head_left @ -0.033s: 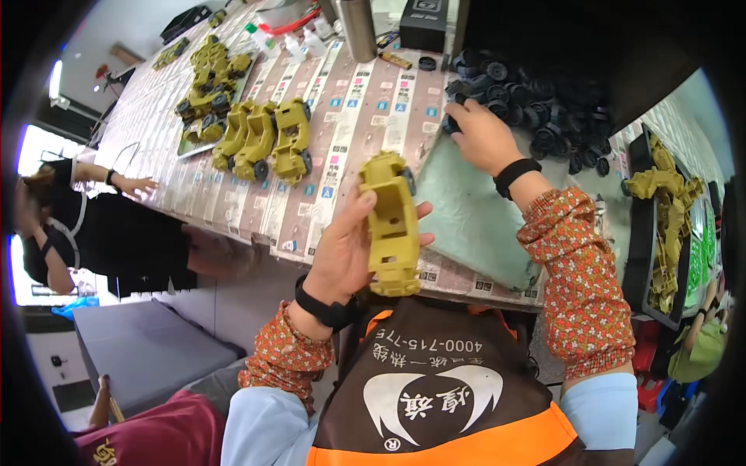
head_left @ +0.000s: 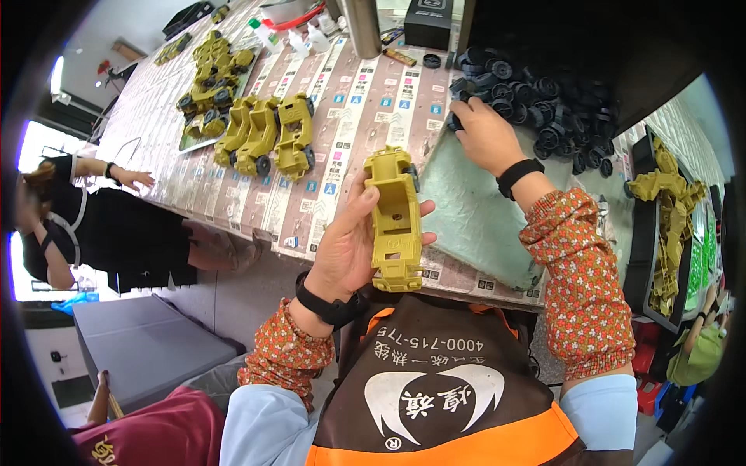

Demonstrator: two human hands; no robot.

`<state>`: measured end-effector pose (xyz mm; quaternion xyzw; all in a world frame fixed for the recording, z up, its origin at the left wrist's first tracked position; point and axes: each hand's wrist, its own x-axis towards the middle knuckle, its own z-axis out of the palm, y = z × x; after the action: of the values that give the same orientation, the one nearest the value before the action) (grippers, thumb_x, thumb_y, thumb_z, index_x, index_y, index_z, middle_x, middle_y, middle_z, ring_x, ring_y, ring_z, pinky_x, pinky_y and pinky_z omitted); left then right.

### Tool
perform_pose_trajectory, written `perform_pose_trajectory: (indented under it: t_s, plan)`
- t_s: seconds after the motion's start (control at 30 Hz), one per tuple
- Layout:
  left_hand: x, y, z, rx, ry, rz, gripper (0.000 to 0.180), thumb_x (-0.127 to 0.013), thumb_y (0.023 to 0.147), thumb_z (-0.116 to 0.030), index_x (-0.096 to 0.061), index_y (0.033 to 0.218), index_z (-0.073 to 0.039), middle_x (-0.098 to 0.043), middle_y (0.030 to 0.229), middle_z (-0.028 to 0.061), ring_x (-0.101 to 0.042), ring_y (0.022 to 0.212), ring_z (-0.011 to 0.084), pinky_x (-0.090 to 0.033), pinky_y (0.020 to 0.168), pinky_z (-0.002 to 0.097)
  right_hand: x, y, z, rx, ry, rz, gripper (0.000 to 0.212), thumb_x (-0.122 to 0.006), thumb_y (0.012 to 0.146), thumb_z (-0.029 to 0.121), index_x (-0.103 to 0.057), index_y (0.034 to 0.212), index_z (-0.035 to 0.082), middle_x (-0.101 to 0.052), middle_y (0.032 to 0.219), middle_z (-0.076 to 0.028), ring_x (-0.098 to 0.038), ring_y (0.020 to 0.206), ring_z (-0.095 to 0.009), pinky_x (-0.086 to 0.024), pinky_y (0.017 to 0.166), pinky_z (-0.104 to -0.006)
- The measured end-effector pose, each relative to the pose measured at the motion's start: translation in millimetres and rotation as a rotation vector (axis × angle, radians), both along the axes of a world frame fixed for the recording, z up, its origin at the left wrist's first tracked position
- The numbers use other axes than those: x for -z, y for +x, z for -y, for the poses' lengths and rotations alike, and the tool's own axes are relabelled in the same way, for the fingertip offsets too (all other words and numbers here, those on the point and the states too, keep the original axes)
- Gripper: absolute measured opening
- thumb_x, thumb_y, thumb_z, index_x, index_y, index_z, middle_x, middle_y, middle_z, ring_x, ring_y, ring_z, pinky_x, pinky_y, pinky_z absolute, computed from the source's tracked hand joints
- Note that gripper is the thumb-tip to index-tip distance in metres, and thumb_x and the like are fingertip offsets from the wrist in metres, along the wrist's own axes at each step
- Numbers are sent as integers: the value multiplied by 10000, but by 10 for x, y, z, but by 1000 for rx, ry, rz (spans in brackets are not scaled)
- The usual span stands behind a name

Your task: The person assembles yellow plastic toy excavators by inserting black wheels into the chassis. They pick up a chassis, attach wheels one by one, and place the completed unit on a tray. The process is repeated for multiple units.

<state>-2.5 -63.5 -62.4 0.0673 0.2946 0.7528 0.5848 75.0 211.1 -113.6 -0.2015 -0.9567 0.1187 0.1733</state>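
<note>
An olive-yellow toy car body [head_left: 395, 221] lies along my left hand [head_left: 350, 241], its hollow side facing up. My left fingers wrap round it from beneath, with the thumb along its edge, and a black wheel shows on its far right side. At the left edge of a heap of black toy wheels [head_left: 536, 101] is my right hand [head_left: 488, 136]. Its fingers are pinched on a black wheel [head_left: 454, 122] that is partly covered by them. Three similar car bodies [head_left: 295, 138] with black wheels stand in a row, beyond my left hand and to its left.
More car bodies [head_left: 210, 81] are piled on a tray at the far left. Small bottles [head_left: 317, 39], a metal cylinder [head_left: 361, 27] and a black box [head_left: 427, 22] stand at the back. To the right, a black bin [head_left: 639, 256] holds yellow parts. Another person's hand [head_left: 136, 177] is at the table's left edge.
</note>
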Motion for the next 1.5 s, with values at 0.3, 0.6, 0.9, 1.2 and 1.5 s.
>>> perform_pose_trajectory:
  t_s: [0.3,0.6,0.9,1.2,1.5]
  plan:
    - [218,-41,-1,-192,5,-67,643,-603,1040,-206,-253,1579,-227,-497,1401,121,-603,1240,317,-609,935,499,-661,571,780,-246,-896,-63,416,-754,879,71,-610,1268,29,-682,1096,-55,-653,939,-117,-539,804,-276]
    - [21,71,-148,-256,51,-246,718,-630,1008,-122,-227,1589,-245,-504,1401,129,-615,1222,295,-639,885,463,-588,992,1514,-258,-1102,-329,499,-721,873,-28,-570,1346,25,-678,1193,-92,-684,993,-153,-572,823,-294]
    - [-74,211,-195,-333,79,-430,761,-587,996,-49,-177,1609,-233,-540,1344,145,-644,1148,253,-654,842,413,-435,1097,1570,-230,-1492,-389,486,-652,912,-86,-524,1371,9,-628,1257,-93,-638,1110,-147,-543,980,-304]
    - [-129,226,-159,-350,39,-447,752,-575,1002,-59,-169,1612,-228,-537,1337,139,-650,1144,248,-651,838,404,-371,1130,1561,-218,-1462,-398,475,-668,894,-96,-540,1339,8,-627,1229,-77,-643,1096,-140,-549,970,-299]
    - [-115,244,-158,-363,34,-468,759,-564,1003,-59,-146,1617,-217,-534,1344,142,-649,1145,254,-649,837,408,-408,1124,1620,-195,-1444,-383,447,-698,892,-86,-572,1314,-10,-662,1192,-84,-670,1052,-143,-552,955,-302]
